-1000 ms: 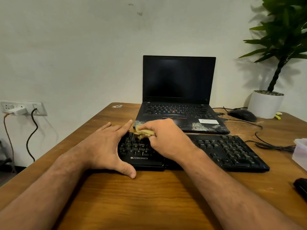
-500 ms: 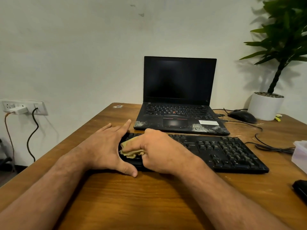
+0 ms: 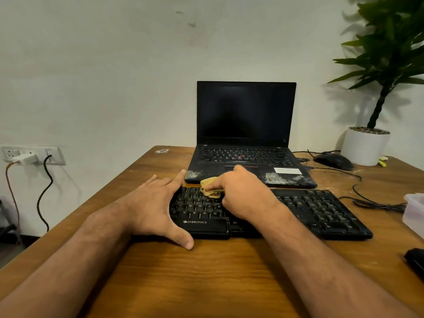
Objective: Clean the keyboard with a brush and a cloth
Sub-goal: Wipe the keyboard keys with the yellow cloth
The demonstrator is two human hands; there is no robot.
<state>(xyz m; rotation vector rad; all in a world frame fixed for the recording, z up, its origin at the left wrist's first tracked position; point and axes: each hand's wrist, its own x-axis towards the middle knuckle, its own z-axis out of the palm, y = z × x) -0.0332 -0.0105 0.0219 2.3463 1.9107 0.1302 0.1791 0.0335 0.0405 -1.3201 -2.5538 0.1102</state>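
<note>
A black Zebronics keyboard (image 3: 316,212) lies across the wooden desk in front of me. My right hand (image 3: 243,191) grips a folded yellow cloth (image 3: 210,188) and presses it on the upper rows of keys, left of the keyboard's middle. My left hand (image 3: 151,205) lies flat with straight fingers against the keyboard's left end, thumb along its front edge. No brush shows in the view.
An open black laptop (image 3: 246,125) stands just behind the keyboard. A black mouse (image 3: 332,160), a potted plant (image 3: 364,145) and cables (image 3: 367,198) sit at the right. A translucent box (image 3: 415,212) and a dark object (image 3: 416,260) lie at the right edge. Wall sockets (image 3: 32,154) are at left.
My right hand has wiped the cloth down to the keyboard's front rows and back up to the upper rows. My left hand has kept its place.
</note>
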